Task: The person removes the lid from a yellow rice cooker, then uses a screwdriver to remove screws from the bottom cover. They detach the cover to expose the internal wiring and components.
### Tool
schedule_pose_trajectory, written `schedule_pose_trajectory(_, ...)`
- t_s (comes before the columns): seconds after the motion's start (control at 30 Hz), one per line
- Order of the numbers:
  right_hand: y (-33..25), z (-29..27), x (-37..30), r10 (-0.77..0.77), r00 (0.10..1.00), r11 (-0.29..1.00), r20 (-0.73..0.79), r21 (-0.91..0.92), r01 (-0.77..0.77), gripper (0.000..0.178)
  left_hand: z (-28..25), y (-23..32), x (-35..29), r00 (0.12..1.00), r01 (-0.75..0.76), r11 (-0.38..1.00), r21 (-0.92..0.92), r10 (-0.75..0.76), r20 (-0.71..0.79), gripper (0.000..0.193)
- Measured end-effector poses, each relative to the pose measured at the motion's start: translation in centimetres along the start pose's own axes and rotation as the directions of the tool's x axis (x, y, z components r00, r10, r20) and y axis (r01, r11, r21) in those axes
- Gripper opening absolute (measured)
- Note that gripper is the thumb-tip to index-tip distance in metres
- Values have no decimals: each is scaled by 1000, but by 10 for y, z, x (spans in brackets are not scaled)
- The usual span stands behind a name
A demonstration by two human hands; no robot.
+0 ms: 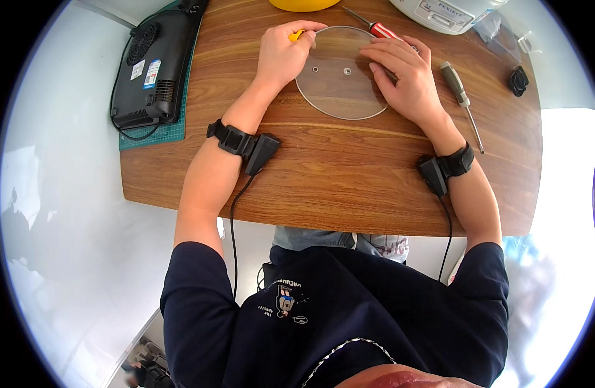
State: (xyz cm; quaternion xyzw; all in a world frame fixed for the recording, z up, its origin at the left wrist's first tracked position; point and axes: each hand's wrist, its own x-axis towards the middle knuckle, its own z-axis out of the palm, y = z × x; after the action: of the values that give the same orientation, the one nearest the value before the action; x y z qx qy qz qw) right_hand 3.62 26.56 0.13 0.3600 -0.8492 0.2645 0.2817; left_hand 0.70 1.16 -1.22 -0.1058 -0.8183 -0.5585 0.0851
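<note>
- Wood-grain table point(310, 174): smooth, brown, streaked with darker lines. It carries the glass lid point(339, 100), and I would let it bear the weight rather than my wrists.
- Black appliance point(136, 77): a flat plastic body with a round grille and slots, well left of the lid, lying on a green cutting mat point(151, 141).
- White appliance point(437, 15): glossy and rounded, beyond the lid to its right, cut off by the frame.
- The lid itself: a clear, thin-looking disc in a narrow metal rim, between my hands. I judge it best steadied by that rim, with even, light pressure so the glass takes no sharp load.
- My right hand point(404, 76): half-curled over the lid's right edge. Whether it truly grips, I cannot tell.
- My left hand point(286, 50): closed at the lid's far left edge, thumb and fingers pinching a small yellow piece point(297, 35).
- Screwdrivers: one grey-handled point(454, 84), right of the lid; one red-and-white point(382, 30), just beyond it. I'd keep their steel shafts off the glass.
- Centre fitting point(347, 71) and off-centre ring point(315, 69): small, round, metallic-looking, set within the lid; they deserve gentle, square handling.
</note>
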Motion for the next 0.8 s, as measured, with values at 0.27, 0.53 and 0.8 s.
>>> schedule_pose_trajectory(0.27,3,3,-4,13,1000,1000,21,5,-13,19,1,0,-1,1000,-25,997,76,24,5,26)
schedule_pose_trajectory(0.53,4,4,-5,11,1000,1000,29,-7,-11,19,2,2,0,998,-57,971,231,57,4,25)
schedule_pose_trajectory(0.8,-1,3,-3,-38,998,999,52,13,37,20,6,5,-3,984,-150,896,418,177,-27,19)
